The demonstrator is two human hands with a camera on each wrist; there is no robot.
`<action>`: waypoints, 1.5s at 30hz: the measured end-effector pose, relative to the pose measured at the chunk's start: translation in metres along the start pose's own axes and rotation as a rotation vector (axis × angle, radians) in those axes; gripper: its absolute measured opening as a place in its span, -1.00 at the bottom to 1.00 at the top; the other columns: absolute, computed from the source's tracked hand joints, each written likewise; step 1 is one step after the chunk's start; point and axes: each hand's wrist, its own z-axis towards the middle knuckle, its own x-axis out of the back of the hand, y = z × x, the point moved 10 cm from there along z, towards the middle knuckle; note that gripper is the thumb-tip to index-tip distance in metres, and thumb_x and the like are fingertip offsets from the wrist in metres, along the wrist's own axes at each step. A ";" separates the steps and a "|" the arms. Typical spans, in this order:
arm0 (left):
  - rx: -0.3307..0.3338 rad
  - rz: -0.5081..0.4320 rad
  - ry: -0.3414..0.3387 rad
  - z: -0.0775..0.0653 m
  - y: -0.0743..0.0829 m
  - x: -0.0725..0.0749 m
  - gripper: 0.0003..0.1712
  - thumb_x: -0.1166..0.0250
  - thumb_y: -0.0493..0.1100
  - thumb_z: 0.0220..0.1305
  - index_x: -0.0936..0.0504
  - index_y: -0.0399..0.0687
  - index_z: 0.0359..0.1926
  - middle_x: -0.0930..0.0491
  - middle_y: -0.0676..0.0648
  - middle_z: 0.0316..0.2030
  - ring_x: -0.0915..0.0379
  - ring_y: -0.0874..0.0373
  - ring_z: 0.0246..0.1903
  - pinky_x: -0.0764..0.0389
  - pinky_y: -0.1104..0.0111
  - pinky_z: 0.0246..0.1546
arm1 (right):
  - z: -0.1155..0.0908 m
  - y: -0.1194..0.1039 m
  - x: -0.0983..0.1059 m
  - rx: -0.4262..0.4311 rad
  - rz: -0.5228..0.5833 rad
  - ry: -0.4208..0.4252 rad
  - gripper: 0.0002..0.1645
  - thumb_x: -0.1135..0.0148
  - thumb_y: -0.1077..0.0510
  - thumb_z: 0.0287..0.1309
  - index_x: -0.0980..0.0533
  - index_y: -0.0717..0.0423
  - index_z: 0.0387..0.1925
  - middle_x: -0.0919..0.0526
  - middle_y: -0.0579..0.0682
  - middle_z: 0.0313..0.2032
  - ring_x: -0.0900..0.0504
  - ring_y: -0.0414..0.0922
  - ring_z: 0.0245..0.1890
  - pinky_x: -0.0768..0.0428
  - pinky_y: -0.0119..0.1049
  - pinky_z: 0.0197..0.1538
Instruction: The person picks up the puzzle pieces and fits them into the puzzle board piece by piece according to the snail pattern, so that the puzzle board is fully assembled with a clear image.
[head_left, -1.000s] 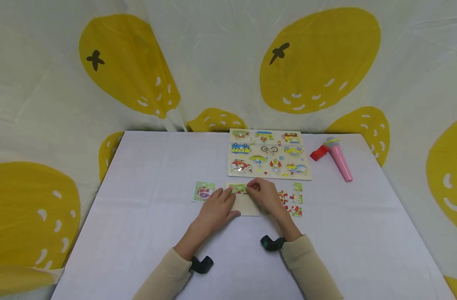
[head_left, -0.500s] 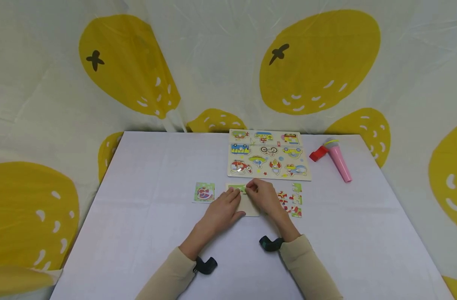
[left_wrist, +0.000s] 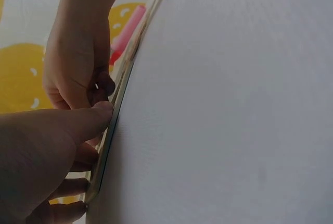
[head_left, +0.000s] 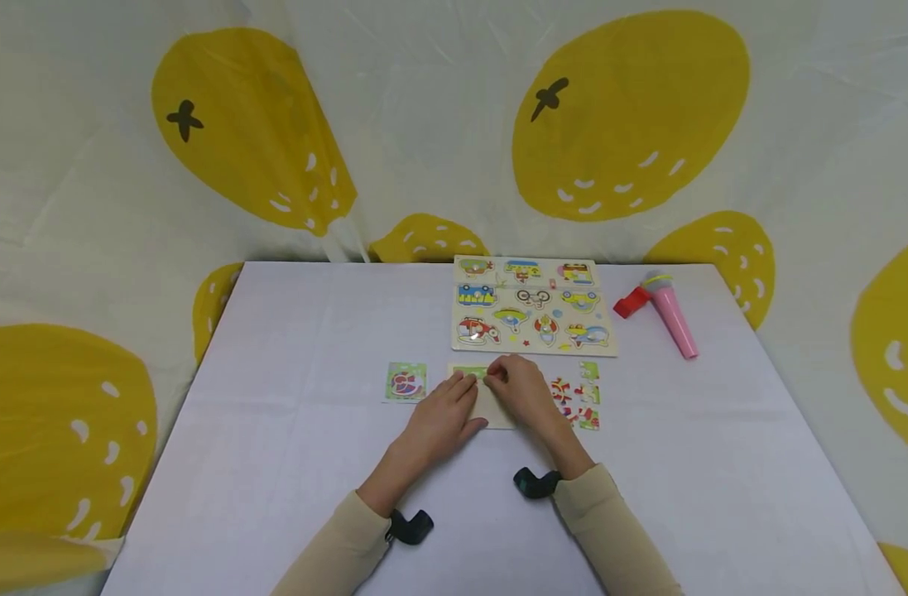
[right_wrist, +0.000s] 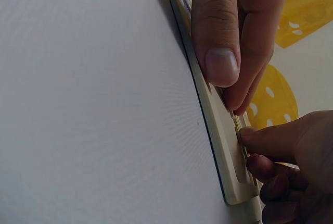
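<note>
So, nearest me, my left hand rests on the shallow wooden tray with its fingers stretched out together. My right hand has thumb and fingertips pinched on a green puzzle piece at the tray's far edge. Loose pieces lie just right of that, a picture card to the left. Further back: a vehicle pegboard, then a pink toy microphone to its right.
</note>
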 end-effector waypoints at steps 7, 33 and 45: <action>-0.016 0.030 -0.002 -0.001 0.002 0.000 -0.36 -0.12 0.17 0.47 -0.45 -0.11 0.38 -0.36 -0.08 0.44 -0.24 -0.10 0.45 -0.34 0.12 0.43 | 0.002 -0.002 0.002 0.006 0.007 -0.004 -0.84 -0.33 0.12 0.26 -0.67 0.13 -0.21 -0.68 -0.01 -0.32 -0.58 -0.14 -0.32 -0.57 -0.22 -0.15; 0.019 0.025 -0.081 -0.001 0.002 -0.009 -0.32 -0.06 0.20 0.48 -0.39 -0.11 0.42 -0.30 -0.06 0.48 -0.14 -0.06 0.51 -0.26 0.15 0.48 | -0.009 0.060 0.091 -0.127 0.069 0.145 -0.53 -0.31 0.00 0.30 -0.57 0.24 0.09 -0.63 0.13 -0.14 -0.57 0.01 -0.18 -0.57 -0.22 -0.09; 0.025 0.020 -0.085 -0.001 0.001 -0.008 -0.31 -0.06 0.20 0.49 -0.36 -0.11 0.44 -0.27 -0.06 0.49 -0.11 -0.06 0.52 -0.23 0.14 0.50 | -0.015 0.106 0.112 -0.238 0.062 0.056 -0.45 -0.26 -0.01 0.32 -0.47 0.24 0.20 -0.57 0.20 0.01 -0.53 0.08 -0.02 -0.58 -0.18 -0.02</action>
